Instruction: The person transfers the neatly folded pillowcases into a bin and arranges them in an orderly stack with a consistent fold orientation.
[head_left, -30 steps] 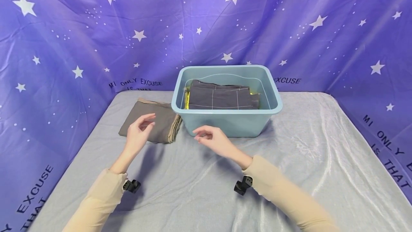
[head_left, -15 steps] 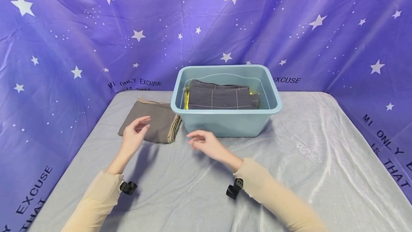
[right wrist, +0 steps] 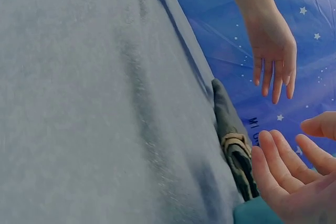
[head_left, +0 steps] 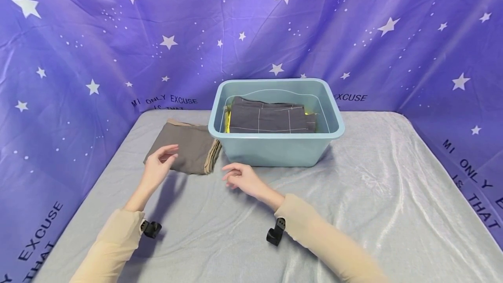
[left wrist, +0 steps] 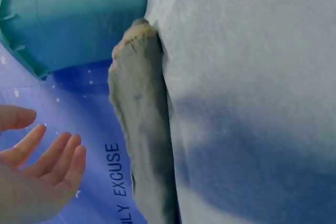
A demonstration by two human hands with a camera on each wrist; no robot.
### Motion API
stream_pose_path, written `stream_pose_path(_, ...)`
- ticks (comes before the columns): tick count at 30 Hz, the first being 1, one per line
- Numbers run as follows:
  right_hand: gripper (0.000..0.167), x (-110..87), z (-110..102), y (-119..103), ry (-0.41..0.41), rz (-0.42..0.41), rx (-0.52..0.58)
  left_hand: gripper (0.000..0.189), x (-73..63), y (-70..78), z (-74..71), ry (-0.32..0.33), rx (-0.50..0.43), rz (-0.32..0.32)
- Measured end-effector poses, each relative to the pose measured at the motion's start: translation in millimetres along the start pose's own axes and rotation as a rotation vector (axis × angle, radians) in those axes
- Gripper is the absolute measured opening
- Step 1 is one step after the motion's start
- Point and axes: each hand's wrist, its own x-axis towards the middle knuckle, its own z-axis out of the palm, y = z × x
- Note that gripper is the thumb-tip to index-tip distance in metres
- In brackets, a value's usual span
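Note:
A folded grey-brown cloth with tan edges (head_left: 192, 147) lies on the table, left of a blue plastic bin (head_left: 275, 150). My left hand (head_left: 157, 165) hovers over the cloth's near left part, fingers loosely bent and holding nothing. In the left wrist view the cloth (left wrist: 144, 119) is apart from the left hand (left wrist: 44, 177). My right hand (head_left: 247, 180) is in the air before the bin's near left corner, its fingers relaxed around nothing. The right wrist view shows the right hand (right wrist: 294, 177) with parted fingers, and the left hand (right wrist: 273, 51) opposite.
Inside the bin rests a folded dark grey cloth with white grid lines (head_left: 271, 117), with yellow material (head_left: 228, 121) peeking out beside it. A pale grey velvety cover (head_left: 377, 195) lies over the table. Purple starry curtains (head_left: 196, 21) enclose the back and sides.
Both hands have drifted left and slightly toward me, the right one from before the bin toward its near left corner. The cloth and bin stay in place.

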Motion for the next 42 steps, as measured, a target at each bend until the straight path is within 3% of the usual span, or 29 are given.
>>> stream_pose_path(9, 0.037, 13.3, 14.1, 8.7, 0.037, 0.041, -0.019, 0.027, 4.7, -17.2, -5.1, -0.031, 0.029, -0.004)
stream_pose_path(18, 0.040, 8.3, 23.5, -13.4, 0.044, 0.056, 0.017, 0.028, 10.4, -30.7, -8.3, -0.057, 0.047, -0.050)
stream_pose_path(25, 0.042, 14.2, 27.2, -13.7, 0.093, 0.070, 0.029, 0.028, 18.8, -39.9, -5.8, -0.052, 0.044, -0.078)
stream_pose_path(33, 0.045, 31.1, 32.8, 5.9, 0.167, 0.043, 0.045, 0.028, 29.2, -50.3, -5.1, -0.016, 0.020, -0.055)
stream_pose_path(42, 0.055, 51.1, 39.6, 23.3, 0.231, 0.064, -0.058, 0.029, 42.6, -55.6, -4.3, 0.024, 0.049, -0.142)
